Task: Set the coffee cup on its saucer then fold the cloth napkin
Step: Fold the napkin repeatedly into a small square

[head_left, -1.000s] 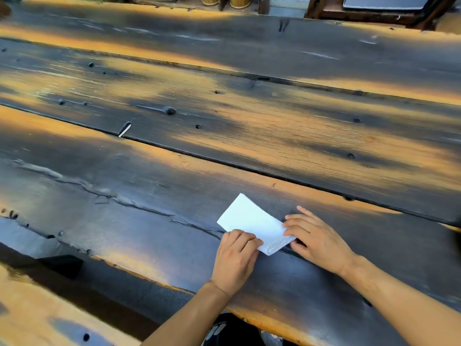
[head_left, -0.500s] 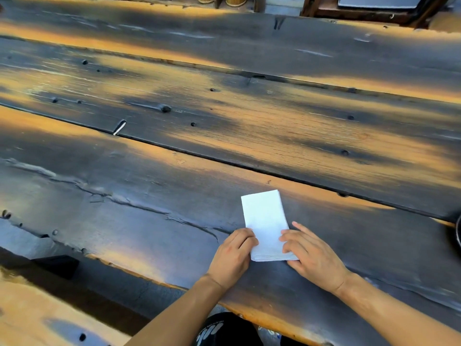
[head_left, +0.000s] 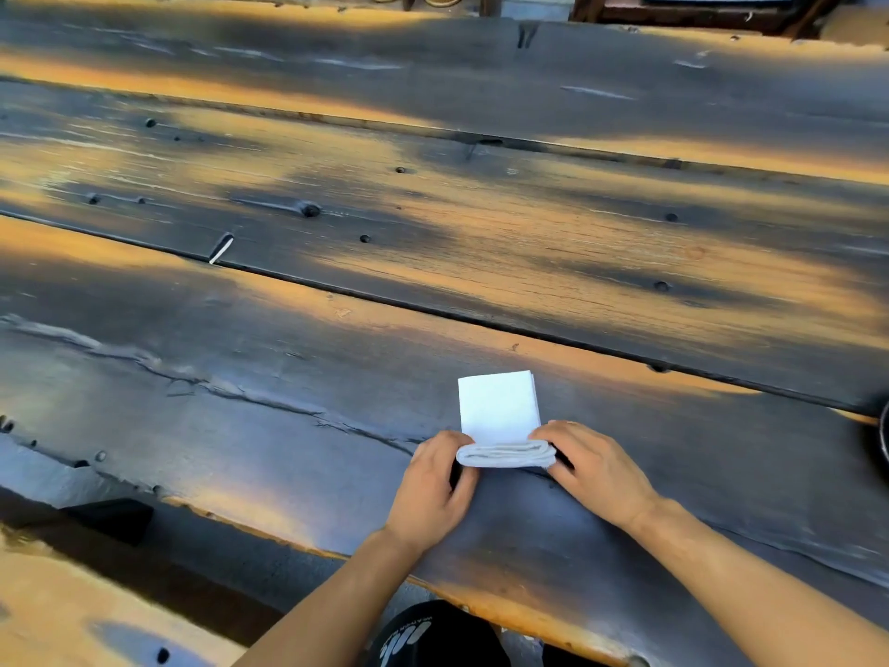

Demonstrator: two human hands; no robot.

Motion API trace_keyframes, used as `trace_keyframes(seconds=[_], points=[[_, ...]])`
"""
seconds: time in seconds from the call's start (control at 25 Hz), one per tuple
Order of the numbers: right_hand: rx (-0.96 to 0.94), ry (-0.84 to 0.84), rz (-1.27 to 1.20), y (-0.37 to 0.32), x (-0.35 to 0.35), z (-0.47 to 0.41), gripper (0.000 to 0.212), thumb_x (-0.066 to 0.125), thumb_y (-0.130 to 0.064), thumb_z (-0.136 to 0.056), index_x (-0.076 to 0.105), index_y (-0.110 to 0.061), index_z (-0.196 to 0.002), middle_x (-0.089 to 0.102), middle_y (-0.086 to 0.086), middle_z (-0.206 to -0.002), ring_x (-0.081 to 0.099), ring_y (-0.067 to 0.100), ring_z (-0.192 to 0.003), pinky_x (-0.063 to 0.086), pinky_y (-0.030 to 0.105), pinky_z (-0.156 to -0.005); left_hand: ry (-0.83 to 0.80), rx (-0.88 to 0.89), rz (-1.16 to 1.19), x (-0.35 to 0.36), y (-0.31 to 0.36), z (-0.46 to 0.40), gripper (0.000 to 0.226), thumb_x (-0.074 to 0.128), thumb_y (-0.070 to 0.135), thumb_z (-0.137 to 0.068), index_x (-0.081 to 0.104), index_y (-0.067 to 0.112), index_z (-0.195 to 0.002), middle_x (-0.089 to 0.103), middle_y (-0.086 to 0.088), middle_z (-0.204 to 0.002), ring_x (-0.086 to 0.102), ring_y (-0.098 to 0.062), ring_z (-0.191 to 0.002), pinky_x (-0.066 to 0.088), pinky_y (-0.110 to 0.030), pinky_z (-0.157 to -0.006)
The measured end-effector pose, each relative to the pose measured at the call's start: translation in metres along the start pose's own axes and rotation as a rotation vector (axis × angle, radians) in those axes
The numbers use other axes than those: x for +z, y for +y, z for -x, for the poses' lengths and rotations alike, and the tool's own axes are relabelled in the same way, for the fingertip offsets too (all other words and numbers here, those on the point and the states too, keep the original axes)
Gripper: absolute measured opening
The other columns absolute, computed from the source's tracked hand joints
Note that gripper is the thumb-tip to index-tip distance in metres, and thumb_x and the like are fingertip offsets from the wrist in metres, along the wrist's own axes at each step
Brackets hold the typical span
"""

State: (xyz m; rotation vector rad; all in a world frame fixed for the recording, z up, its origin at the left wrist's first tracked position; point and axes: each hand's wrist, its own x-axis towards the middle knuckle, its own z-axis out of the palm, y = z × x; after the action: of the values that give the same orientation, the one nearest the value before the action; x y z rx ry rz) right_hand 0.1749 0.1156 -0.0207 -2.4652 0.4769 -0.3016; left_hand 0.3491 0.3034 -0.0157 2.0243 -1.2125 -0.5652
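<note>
A white cloth napkin (head_left: 498, 406) lies folded into a narrow strip on the dark wooden table (head_left: 433, 233), near its front edge. The strip's near end is turned up and over into a thick roll. My left hand (head_left: 433, 479) grips the left end of that roll and my right hand (head_left: 589, 466) grips its right end. At the far right edge of the frame a dark round rim (head_left: 882, 438) barely shows; I cannot tell whether it is the saucer. No cup is in sight.
The table is made of wide, weathered planks with gaps and knot holes. A lower wooden bench (head_left: 72, 608) runs along the front left. Wooden furniture (head_left: 697, 7) stands beyond the far edge.
The napkin turned from slanting to pointing straight away from me. Both hands then lifted its near end and folded it over, so the strip looks shorter.
</note>
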Motion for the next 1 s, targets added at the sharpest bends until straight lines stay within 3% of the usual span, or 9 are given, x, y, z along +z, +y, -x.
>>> trace_keyframes(seconds=[0.16,0.36,0.52,0.68,0.8,0.88,1.0], points=[[0.373,-0.108,-0.073,-0.015,-0.012,-0.024,0.029,0.052,-0.044,-0.099,0.060,-0.016,-0.098,0.070,-0.002,-0.091,0.063,0.024,-0.081,0.052,0.041,-0.070,0.085,-0.300,0.052,0.001,0.010,-0.027,0.029,0.043,0.048,-0.097,0.059,0.025,-0.104,0.068,0.008,-0.088,0.061,-0.023,-0.085,0.048,-0.040,-0.077],[0.611,-0.052,-0.182,-0.022,-0.013,-0.053,0.029,0.052,-0.047,-0.098,0.063,-0.022,-0.089,0.066,-0.009,-0.071,0.061,0.017,-0.070,0.048,0.036,-0.068,0.143,-0.554,0.023,0.002,0.019,-0.067,0.026,0.047,0.043,-0.101,0.054,0.018,-0.103,0.070,0.003,-0.086,0.065,-0.032,-0.088,0.048,-0.042,-0.076],[0.774,-0.055,-0.179,-0.022,-0.010,-0.070,0.023,0.055,-0.046,-0.096,0.065,-0.026,-0.090,0.068,-0.012,-0.078,0.062,0.012,-0.077,0.044,0.030,-0.065,0.113,-0.585,-0.086,0.002,0.020,-0.080,0.029,0.043,0.043,-0.103,0.052,0.015,-0.102,0.073,-0.005,-0.089,0.066,-0.036,-0.089,0.045,-0.040,-0.072],[0.822,-0.041,-0.131,-0.025,-0.008,-0.076,0.021,0.057,-0.044,-0.093,0.064,-0.025,-0.089,0.068,-0.010,-0.074,0.063,0.016,-0.076,0.043,0.030,-0.063,0.090,-0.599,-0.150,0.003,0.022,-0.087,0.027,0.044,0.042,-0.102,0.050,0.015,-0.099,0.072,-0.007,-0.089,0.066,-0.036,-0.088,0.042,-0.038,-0.067],[0.830,-0.007,-0.107,-0.028,-0.006,-0.077,0.021,0.061,-0.040,-0.091,0.059,-0.024,-0.105,0.068,-0.009,-0.082,0.062,0.016,-0.082,0.047,0.031,-0.068,0.047,-0.584,-0.205,0.003,0.024,-0.089,0.030,0.044,0.040,-0.102,0.049,0.011,-0.097,0.070,-0.011,-0.089,0.065,-0.036,-0.086,0.046,-0.039,-0.067],[0.821,0.006,-0.106,-0.031,-0.004,-0.078,0.032,0.064,-0.037,-0.090,0.051,-0.026,-0.117,0.066,-0.008,-0.089,0.062,0.017,-0.087,0.046,0.030,-0.071,0.043,-0.572,-0.244,0.001,0.025,-0.093,0.032,0.045,0.039,-0.101,0.050,0.008,-0.095,0.069,-0.013,-0.092,0.064,-0.037,-0.087,0.046,-0.039,-0.068],[0.807,0.004,-0.090,-0.033,0.004,-0.079,0.034,0.062,-0.036,-0.090,0.049,-0.026,-0.119,0.066,-0.005,-0.096,0.062,0.020,-0.089,0.045,0.030,-0.069,0.060,-0.549,-0.294,-0.001,0.023,-0.098,0.031,0.048,0.038,-0.098,0.049,0.009,-0.089,0.067,-0.014,-0.094,0.063,-0.037,-0.085,0.040,-0.036,-0.065]])
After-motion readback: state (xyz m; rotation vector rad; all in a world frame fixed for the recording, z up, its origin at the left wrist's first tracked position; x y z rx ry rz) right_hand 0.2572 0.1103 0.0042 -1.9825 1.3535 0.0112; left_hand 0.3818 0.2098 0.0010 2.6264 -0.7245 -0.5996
